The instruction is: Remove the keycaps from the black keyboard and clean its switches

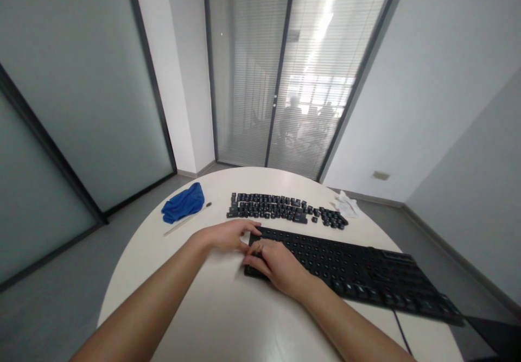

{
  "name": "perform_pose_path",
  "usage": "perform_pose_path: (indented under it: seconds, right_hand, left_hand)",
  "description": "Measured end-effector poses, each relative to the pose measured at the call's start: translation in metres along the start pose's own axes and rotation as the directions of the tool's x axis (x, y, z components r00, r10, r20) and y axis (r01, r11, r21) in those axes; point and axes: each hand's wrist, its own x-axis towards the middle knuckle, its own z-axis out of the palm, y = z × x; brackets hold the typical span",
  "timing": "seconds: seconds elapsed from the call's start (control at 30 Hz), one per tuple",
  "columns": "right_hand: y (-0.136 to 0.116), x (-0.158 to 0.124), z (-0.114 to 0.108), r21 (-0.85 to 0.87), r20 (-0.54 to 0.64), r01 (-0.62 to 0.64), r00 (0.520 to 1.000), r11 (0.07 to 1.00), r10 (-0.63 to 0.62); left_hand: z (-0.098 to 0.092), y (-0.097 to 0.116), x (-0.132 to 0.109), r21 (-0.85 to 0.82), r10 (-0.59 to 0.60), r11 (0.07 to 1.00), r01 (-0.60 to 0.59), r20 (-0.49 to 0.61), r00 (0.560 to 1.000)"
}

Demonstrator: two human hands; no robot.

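A black keyboard (325, 261) lies at a slant on the round table, most of its left part bare of keycaps. My left hand (230, 235) grips its left end, index finger on the far edge and thumb at the side. Over the near left corner, my right hand (280, 264) has its fingers drawn together and pressed on the keyboard; whatever they may pinch is hidden. Beyond the keyboard, loose black keycaps (264, 207) are laid out in rows, with a smaller cluster of keycaps (331, 217) to the right.
A crumpled blue cloth (184, 203) and a thin stick with a dark tip (187, 219) lie at the left of the white table (211, 307). White tissue (347, 204) sits at the far right edge. A dark cable (402, 330) runs from under the keyboard toward the near edge.
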Motion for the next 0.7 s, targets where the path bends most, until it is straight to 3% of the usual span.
perform_pose_path:
  seconds: [0.23,0.53,0.7]
  right_hand:
    - [0.016,0.004,-0.003,0.287,0.035,-0.075,0.997,0.955,0.068]
    - [0.022,0.0,-0.003,0.389,-0.005,-0.102,0.994,0.916,0.113]
    - [0.025,0.001,-0.002,0.492,0.033,-0.151,0.987,0.857,0.155]
  left_hand:
    - [-0.003,0.006,-0.002,-0.015,0.003,1.0,-0.002,0.017,1.0]
    - [-0.002,0.005,-0.002,-0.015,0.014,1.0,-0.014,0.013,1.0]
    - [-0.003,0.005,-0.002,-0.009,0.021,1.0,-0.021,0.019,1.0]
